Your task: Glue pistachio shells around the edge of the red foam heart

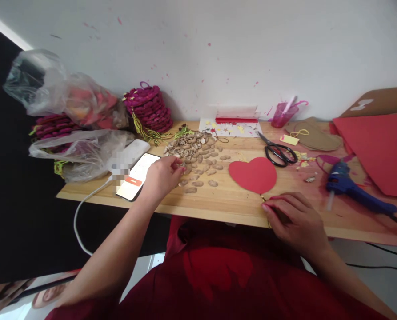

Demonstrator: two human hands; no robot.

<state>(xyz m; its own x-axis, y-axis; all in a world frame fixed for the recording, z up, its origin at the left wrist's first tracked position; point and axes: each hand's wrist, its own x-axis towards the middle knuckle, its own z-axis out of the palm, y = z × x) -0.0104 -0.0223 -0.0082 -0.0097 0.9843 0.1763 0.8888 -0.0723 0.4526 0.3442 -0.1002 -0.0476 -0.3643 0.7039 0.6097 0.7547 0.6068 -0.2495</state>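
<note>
My left hand (165,175) hovers at the left edge of the peanut shells (191,146), its fingertips pinched together beside the phone (138,178). Whatever lies between those fingertips is too small to make out. My right hand (293,218) is at the table's front edge, thumb and forefinger closed on a thin dark and gold cord (263,198). Just above that cord lies a flat red paper heart (253,174). Scissors (278,151) with black handles rest behind the heart, to its right.
A blue glue gun (360,191) and red sheets (378,151) occupy the right side. Plastic bags (85,102), a power bank (134,153) and purple braided bundles (150,109) stand left. A pink cup (283,114) is near the wall.
</note>
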